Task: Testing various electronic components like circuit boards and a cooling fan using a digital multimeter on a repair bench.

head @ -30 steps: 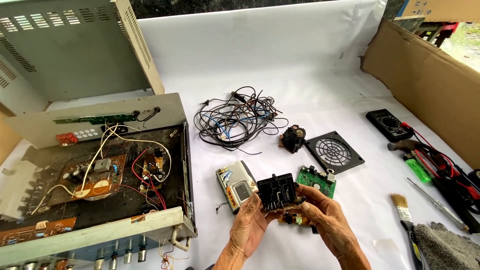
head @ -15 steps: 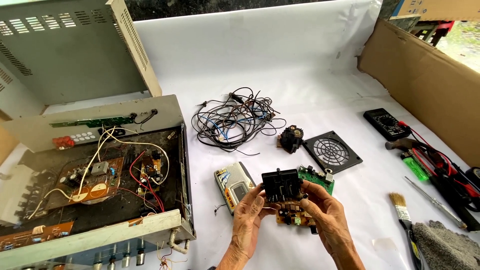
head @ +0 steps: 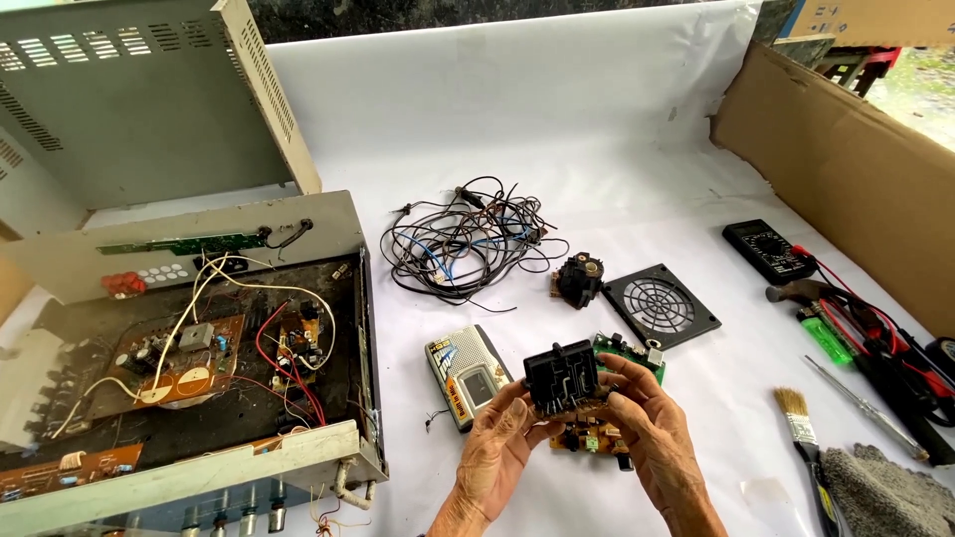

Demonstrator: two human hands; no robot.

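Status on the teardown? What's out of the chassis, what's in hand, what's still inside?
Done: cover is off the chassis; wire bundle, fan grille, a small black part and a green board lie on the sheet. In hand: left hand and right hand hold a black finned block on a brown circuit board. Left: brown boards and red and white wiring still sit in the chassis.

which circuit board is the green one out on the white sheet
The green circuit board lying just behind the hands; the board under the black part is brownish orange.
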